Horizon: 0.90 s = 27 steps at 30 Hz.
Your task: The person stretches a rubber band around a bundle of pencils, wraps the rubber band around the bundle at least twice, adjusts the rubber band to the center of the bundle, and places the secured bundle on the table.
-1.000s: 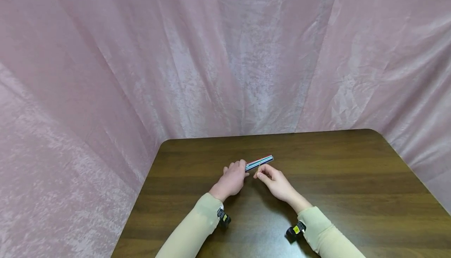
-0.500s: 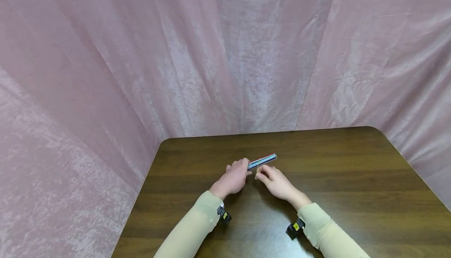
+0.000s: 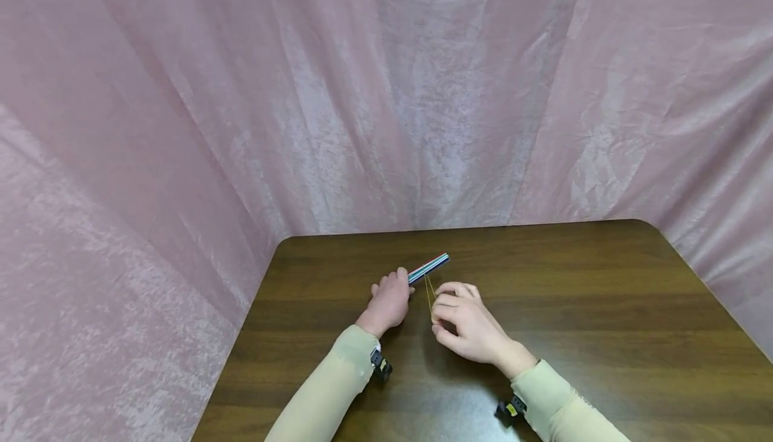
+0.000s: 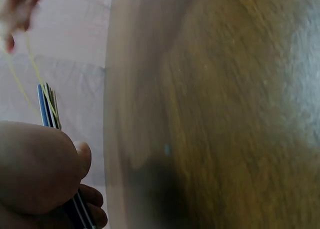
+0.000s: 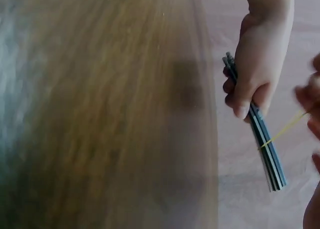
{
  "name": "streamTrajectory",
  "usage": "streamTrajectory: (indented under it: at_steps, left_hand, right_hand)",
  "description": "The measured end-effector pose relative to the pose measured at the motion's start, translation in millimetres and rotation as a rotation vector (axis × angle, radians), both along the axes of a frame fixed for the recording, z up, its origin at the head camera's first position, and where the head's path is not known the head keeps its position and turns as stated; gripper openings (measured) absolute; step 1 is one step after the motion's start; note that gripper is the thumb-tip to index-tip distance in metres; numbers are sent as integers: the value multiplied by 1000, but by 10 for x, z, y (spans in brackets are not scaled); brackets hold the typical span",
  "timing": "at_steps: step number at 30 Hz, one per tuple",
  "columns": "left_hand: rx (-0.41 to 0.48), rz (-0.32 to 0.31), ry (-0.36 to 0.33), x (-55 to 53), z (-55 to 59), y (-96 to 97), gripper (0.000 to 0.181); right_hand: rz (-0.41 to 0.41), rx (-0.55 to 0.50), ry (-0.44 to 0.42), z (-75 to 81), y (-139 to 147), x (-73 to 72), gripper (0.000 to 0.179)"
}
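My left hand [image 3: 388, 301] grips a bundle of thin pencil-like sticks [image 3: 429, 268] in blue, white, teal and red, held above the table and slanting up to the right. A thin yellow rubber band [image 5: 285, 130] loops round the bundle's free part, beyond the left hand. To the right, my right hand [image 3: 465, 321] pinches the other end of the band with curled fingers and stretches it away from the sticks. In the right wrist view the far sticks end bluntly, and the fingers are partly cut off by the frame. The left palm hides the bundle's middle.
A brown wooden table [image 3: 574, 294] with rounded far corners lies under both hands. Behind it hangs a pink velvet curtain [image 3: 447, 93]. Small black cameras [image 3: 380, 365] sit at both wrists.
My right hand has drawn back from the bundle, toward me, stretching the rubber band into long strands. The left hand and bundle have shifted slightly left, the bundle tilting up more steeply.
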<state>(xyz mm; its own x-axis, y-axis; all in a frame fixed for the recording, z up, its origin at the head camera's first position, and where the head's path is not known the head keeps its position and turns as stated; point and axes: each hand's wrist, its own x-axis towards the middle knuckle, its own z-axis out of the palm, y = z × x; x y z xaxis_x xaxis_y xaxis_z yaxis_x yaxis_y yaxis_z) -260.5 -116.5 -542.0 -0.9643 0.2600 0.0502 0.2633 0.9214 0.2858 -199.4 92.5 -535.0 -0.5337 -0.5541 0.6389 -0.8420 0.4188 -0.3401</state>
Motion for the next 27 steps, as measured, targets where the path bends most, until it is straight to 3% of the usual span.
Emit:
streamTrajectory:
  at_steps: [3,5,7,10,14,18,23,27]
  left_hand:
    - [5,61,-11,3,36,2,21]
    - [15,91,-18,9,67,2,22]
    - [21,114,-17,23,97,9,23]
    - [50,134,16,25,113,18,23]
    - [108,150,123,11,111,51,23]
    - [131,147,231,3,83,81,25]
    - [89,86,315,19,50,68,28]
    - [-38,-46,387,57,56,32,26]
  right_hand:
    - [140,-123,-35,37,-20,30,22]
    - [227,-224,-145,43,-44,45,26]
    - [265,-327,-307,46,-72,65,33]
    - [262,-503,-606,48,-126,83,47]
    - [214,-782,-985,39,-198,99,58]
    - [196,-1044,-1235,50,-250,77,60]
    - [195,-1346,-1370,110,-228,-29,60]
    - [135,-1450,-1359,139,-148,-85,47]
